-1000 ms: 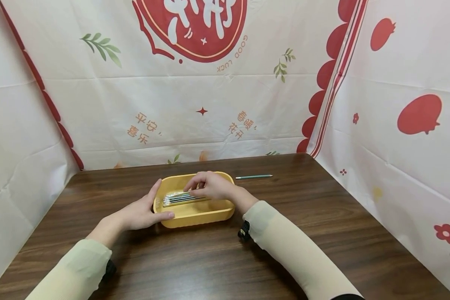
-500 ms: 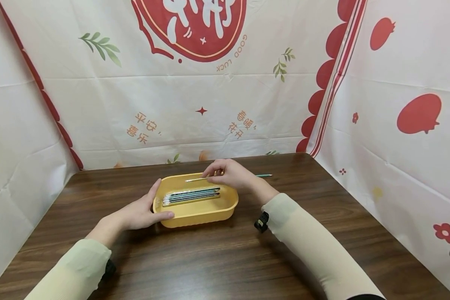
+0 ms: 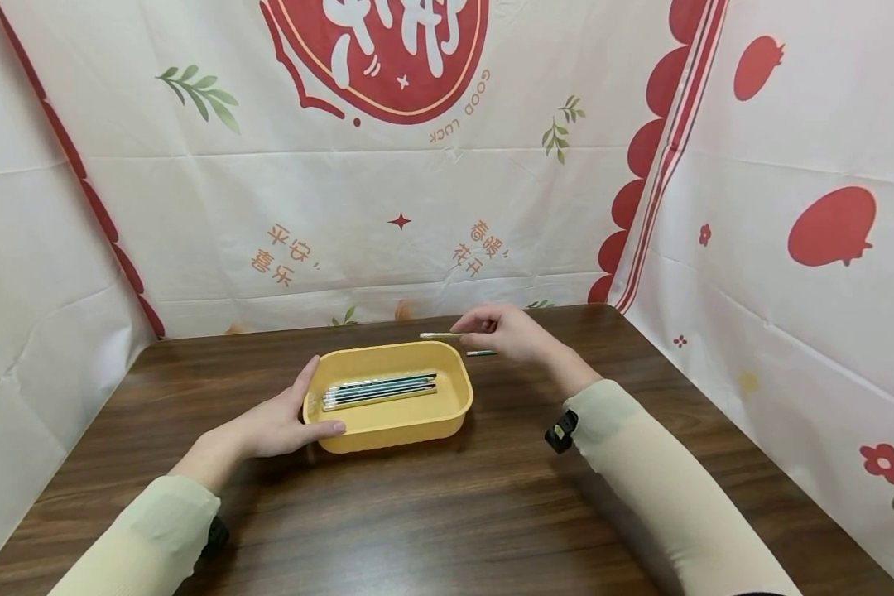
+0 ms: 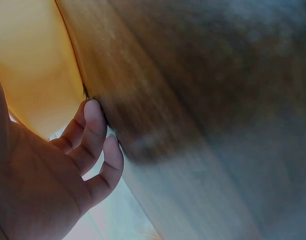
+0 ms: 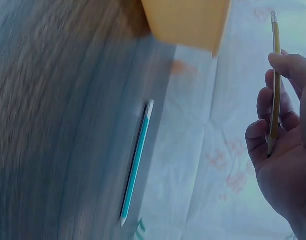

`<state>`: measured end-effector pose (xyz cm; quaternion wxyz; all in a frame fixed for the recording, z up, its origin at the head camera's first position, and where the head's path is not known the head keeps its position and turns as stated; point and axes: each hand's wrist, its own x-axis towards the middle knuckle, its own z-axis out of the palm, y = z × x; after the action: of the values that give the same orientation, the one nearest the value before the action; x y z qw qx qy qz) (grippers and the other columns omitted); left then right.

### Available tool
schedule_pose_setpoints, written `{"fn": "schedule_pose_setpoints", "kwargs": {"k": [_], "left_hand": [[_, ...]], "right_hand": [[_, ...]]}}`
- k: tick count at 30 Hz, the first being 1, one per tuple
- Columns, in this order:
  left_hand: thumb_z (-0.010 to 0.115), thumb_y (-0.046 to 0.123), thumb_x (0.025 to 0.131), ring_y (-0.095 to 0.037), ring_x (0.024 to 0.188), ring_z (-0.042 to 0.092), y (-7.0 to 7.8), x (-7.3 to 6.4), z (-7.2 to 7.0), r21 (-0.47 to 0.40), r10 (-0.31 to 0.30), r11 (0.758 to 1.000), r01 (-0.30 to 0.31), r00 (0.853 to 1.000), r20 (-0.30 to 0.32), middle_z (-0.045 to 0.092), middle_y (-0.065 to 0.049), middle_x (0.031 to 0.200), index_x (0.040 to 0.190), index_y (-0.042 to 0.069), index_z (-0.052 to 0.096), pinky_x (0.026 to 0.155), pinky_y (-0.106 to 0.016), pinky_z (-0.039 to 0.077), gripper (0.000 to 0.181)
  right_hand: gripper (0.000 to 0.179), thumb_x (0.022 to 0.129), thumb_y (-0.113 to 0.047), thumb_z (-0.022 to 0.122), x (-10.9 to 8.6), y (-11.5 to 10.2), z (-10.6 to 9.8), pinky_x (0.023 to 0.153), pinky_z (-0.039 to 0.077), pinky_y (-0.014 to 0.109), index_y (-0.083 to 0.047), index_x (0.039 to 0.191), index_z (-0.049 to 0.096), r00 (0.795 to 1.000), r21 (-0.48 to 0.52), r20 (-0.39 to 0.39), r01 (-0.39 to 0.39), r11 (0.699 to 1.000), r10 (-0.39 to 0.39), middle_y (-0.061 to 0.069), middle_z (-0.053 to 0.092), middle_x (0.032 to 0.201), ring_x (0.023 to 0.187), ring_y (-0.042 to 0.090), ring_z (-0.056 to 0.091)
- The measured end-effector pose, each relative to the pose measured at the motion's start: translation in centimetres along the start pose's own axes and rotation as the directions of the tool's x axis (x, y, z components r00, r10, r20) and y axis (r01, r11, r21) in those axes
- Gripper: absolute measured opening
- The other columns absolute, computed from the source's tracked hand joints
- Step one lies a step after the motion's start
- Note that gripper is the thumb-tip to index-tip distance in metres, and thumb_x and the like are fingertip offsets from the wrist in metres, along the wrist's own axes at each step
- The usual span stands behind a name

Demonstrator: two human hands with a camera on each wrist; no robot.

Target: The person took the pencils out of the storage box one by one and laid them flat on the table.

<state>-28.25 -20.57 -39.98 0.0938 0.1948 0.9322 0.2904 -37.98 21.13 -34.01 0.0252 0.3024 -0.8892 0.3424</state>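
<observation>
A yellow plastic tray with rounded corners stands on the table, several pencils lying side by side in it. My left hand grips its left end, the thumb over the front rim and the fingers along the outside. In the left wrist view the fingers curl against the tray's wall. My right hand is up beyond the tray's back right corner. It pinches a yellow pencil between thumb and fingers, white eraser end outward and sharpened tip towards the palm.
A teal pencil lies on the brown wood-grain table, right of the tray and partly hidden by my right hand in the head view. A printed cloth hangs behind the table and along its sides.
My right hand has lifted the yellow pencil out of the tray and carried it right, over the back rim towards the teal pencil. My left hand has stayed on the tray.
</observation>
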Motion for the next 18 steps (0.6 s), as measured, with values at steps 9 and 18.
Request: {"fn": "schedule_pose_setpoints", "kwargs": {"k": [9, 18], "left_hand": [[0.072, 0.069, 0.098, -0.05, 0.155, 0.045, 0.0, 0.0, -0.1, 0.001, -0.005, 1.0, 0.005, 1.0, 0.003, 0.028, -0.037, 0.174, 0.175, 0.011, -0.015, 0.122, -0.066, 0.041, 0.131], [0.072, 0.068, 0.098, -0.05, 0.158, 0.042, 0.0, -0.1, 0.0, 0.002, 0.007, 1.0, -0.007, 1.0, 0.005, 0.025, -0.037, 0.175, 0.175, 0.009, -0.015, 0.123, -0.066, 0.039, 0.13]], "right_hand": [[0.018, 0.102, -0.019, 0.08, -1.2, 3.2, -2.3, 0.079, 0.052, 0.029, -0.017, 0.12, 0.085, 0.996, 0.002, -0.066, -0.068, 0.998, 0.068, 0.005, 0.078, 0.113, 0.094, 0.021, 0.062], [0.016, 0.103, -0.015, 0.079, -1.8, 6.4, -2.4, 0.079, 0.051, 0.029, -0.013, 0.117, 0.085, 0.984, -0.012, -0.083, -0.157, 0.988, 0.155, 0.007, 0.078, 0.108, 0.093, 0.02, 0.061]]}}
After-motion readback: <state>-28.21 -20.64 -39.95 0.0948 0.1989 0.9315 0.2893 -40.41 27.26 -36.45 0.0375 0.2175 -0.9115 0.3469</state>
